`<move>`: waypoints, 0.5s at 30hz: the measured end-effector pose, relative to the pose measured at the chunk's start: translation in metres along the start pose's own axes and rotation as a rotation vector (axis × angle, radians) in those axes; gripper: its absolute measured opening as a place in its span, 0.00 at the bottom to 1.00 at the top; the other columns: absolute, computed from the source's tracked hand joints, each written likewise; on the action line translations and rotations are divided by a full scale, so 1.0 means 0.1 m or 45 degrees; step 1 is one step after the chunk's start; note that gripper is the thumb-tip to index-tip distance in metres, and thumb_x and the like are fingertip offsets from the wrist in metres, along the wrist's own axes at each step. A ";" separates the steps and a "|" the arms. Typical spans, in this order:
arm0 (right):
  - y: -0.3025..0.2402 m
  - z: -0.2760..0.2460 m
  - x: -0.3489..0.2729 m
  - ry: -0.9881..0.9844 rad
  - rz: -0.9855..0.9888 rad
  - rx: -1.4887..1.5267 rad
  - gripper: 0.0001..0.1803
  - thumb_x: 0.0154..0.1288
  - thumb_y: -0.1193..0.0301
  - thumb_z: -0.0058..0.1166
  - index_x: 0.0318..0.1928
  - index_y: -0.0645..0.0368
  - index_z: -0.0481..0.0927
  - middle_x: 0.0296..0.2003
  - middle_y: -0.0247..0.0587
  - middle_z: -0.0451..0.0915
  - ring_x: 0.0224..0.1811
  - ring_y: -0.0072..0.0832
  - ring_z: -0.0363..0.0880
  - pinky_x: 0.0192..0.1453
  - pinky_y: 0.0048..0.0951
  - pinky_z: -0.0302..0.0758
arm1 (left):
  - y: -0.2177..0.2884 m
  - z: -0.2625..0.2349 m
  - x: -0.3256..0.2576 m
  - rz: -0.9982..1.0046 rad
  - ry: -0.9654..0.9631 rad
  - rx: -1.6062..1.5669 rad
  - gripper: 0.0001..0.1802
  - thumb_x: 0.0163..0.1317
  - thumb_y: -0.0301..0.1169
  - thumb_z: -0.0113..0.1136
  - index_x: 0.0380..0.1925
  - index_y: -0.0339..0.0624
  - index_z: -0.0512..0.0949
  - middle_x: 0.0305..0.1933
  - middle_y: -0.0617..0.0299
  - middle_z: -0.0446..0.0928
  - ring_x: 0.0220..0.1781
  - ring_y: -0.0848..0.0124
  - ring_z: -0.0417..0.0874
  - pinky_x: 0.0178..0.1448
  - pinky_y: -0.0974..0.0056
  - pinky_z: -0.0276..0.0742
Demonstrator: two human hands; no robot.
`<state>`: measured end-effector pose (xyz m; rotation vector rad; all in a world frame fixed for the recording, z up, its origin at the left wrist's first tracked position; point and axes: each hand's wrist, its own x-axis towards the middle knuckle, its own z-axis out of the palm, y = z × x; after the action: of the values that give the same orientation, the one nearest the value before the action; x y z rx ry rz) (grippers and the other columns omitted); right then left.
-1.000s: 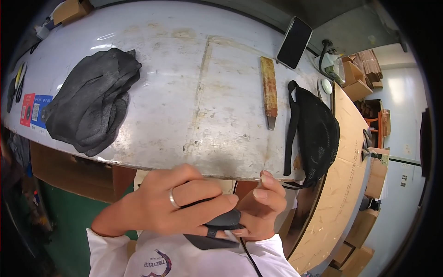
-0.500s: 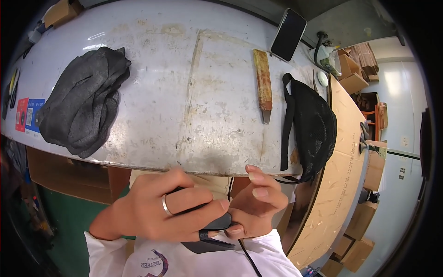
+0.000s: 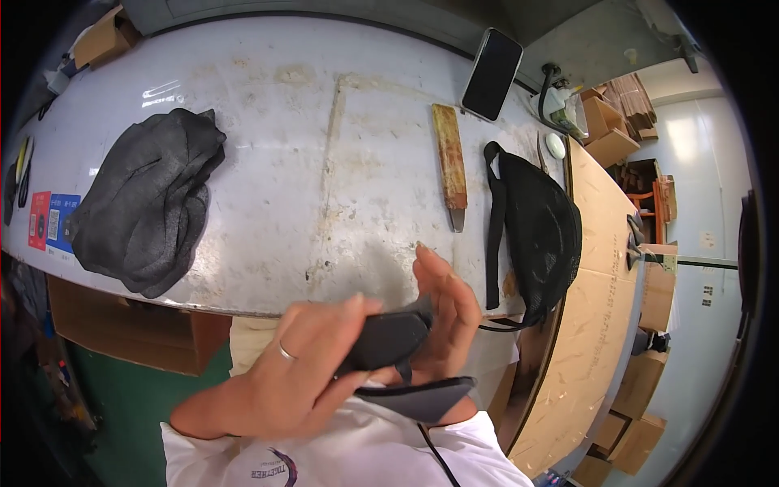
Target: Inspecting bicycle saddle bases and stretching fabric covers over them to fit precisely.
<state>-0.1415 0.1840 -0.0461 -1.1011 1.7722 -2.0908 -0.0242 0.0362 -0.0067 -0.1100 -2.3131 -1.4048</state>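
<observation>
Just in front of the table's near edge, my left hand, with a ring on one finger, is closed round a black, rounded piece that looks smooth and padded. Below it hangs a dark grey flap with a curved edge; whether it is part of the same piece I cannot tell. My right hand is beside the black piece, fingers stretched upward and palm toward it. Its thumb is hidden. A crumpled dark grey cloth lies on the table to the left, away from both hands.
On the white table lie a rusty flat blade tool, a black mesh pouch with a strap and a phone. A cardboard sheet runs along the right side. Below the table at left is an open brown box.
Both hands have risen a little toward the table. The right fingers have straightened and come off their pinch on the black piece, which now shows more of its face. The view has shifted slightly.
</observation>
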 end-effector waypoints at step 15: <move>-0.16 -0.09 -0.24 -0.027 -0.020 -0.096 0.17 0.76 0.65 0.43 0.37 0.69 0.73 0.35 0.50 0.78 0.32 0.32 0.78 0.36 0.28 0.74 | -0.30 -0.06 -0.11 -0.268 0.339 -0.340 0.59 0.48 0.41 0.78 0.72 0.33 0.50 0.74 0.43 0.52 0.77 0.52 0.53 0.77 0.51 0.47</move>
<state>-0.1249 0.2091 -0.0421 -1.1565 1.8525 -2.0284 -0.0206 0.0183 -0.0332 0.2347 -1.9570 -1.7129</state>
